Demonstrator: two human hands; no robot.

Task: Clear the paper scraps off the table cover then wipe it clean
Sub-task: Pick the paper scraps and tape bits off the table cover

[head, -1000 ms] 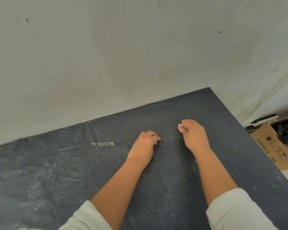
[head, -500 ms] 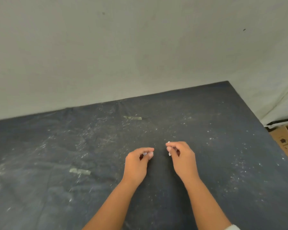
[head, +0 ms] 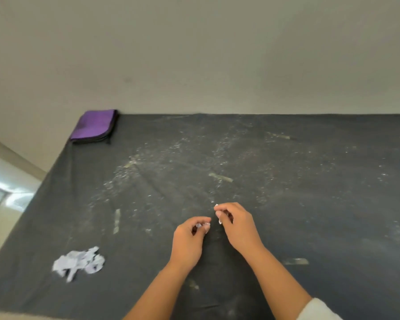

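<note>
Plain off-white wall [head: 194, 54] behind, tabletop pushed up against it and covered by a dark grey, creased table cover [head: 321, 204] dusted with fine white specks, mostly across the middle and far half. A few pale tape-like strips stuck flat on the cover — one near centre [head: 220, 177], one upright on the left [head: 116, 221], one at right near the forearm [head: 296, 261]. Folded purple cloth with dark edging [head: 93, 126] sits on the far-left corner of the cover, against the wall. Heap of white torn paper scraps [head: 79, 263] lies on the near-left part of the cover, well apart from both hands. Left hand [head: 188, 241] is over the near-centre of the cover, fingers curled, grip narrow — thumb and fingertips pinch small white paper bits [head: 200, 225]. Right hand [head: 237, 224] is just beside it, slightly farther from the camera, fingers also curled, pinching a small white paper scrap [head: 218, 213] that sticks out past the fingertips. The two hands are close but not touching. Cannot tell whether either hand touches the cover. White sleeve cuff [head: 319, 310] shows on the right forearm at the bottom-right edge. Bright blurred doorway area [head: 2, 192] at far left past the tabletop edge.
</note>
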